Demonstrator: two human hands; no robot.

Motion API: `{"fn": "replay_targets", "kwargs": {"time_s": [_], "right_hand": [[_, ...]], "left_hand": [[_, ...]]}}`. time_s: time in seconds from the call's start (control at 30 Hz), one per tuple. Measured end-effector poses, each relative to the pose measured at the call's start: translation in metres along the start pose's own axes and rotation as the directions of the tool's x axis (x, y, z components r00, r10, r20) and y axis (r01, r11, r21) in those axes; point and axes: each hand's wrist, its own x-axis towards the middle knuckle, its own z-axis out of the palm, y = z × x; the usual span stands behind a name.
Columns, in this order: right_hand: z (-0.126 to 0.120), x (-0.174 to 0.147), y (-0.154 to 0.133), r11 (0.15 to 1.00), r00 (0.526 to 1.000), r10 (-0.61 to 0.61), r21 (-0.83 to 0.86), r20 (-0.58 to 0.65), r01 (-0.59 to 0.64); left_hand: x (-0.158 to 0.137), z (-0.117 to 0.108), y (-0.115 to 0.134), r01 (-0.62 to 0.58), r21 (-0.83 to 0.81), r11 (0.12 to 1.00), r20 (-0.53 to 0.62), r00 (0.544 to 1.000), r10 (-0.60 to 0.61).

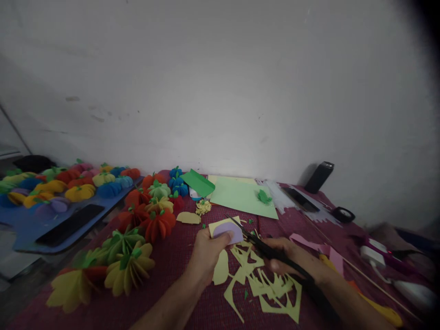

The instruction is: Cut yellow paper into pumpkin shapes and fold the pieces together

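My left hand (205, 253) pinches a small piece of pale yellow paper (216, 226) with a rounded lilac paper shape (224, 228) on top, the thumb pressing on the lilac piece. In my right hand (292, 255) is a pair of black-handled scissors (263, 247). Their blades point up and left and reach the right edge of the yellow paper. Below the hands lie pale yellow paper offcuts (275, 288) and a cut yellow shape with rounded ends (221, 268). Another cut yellow shape (188, 218) rests farther back on the left.
Colourful folded-paper pumpkins (158, 224) crowd the table's left side, with more on a blue table (24, 229) beside a dark phone (70, 224). Behind are a green folded sheet (198, 182) and light green paper (237, 197). A black upright object (319, 177) stands back right.
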Motion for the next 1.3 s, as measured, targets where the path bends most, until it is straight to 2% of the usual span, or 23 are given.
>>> {"fn": "replay_targets", "kwargs": {"time_s": [0.3, 0.6, 0.8, 0.93, 1.1, 1.3], "right_hand": [[-0.012, -0.006, -0.002, 0.999, 0.995, 0.029, -0.024, 0.093, -0.027], [-0.03, -0.014, -0.008, 0.989, 0.987, 0.064, -0.14, 0.15, -0.043], [-0.035, -0.021, -0.008, 0.967, 0.987, 0.074, -0.252, 0.146, -0.036], [-0.033, -0.021, 0.001, 0.981, 0.982, 0.066, -0.193, 0.18, -0.03], [-0.031, -0.017, -0.001, 0.992, 0.97, 0.07, -0.116, 0.231, -0.044], [-0.032, -0.014, 0.0, 0.995, 0.967, 0.072, -0.079, 0.244, -0.055]], "left_hand": [[0.0, -0.001, -0.003, 0.013, 0.029, 0.999, 0.064, 0.998, -0.015], [-0.001, -0.002, -0.004, 0.028, 0.125, 0.992, 0.133, 0.99, -0.045], [-0.004, -0.001, -0.002, 0.045, 0.192, 0.98, 0.174, 0.982, -0.079], [-0.004, 0.0, -0.003, 0.056, 0.201, 0.978, 0.2, 0.975, -0.097], [-0.005, 0.001, -0.003, 0.101, 0.233, 0.967, 0.201, 0.968, -0.149], [-0.006, 0.001, -0.003, 0.084, 0.26, 0.962, 0.21, 0.967, -0.142]]}}
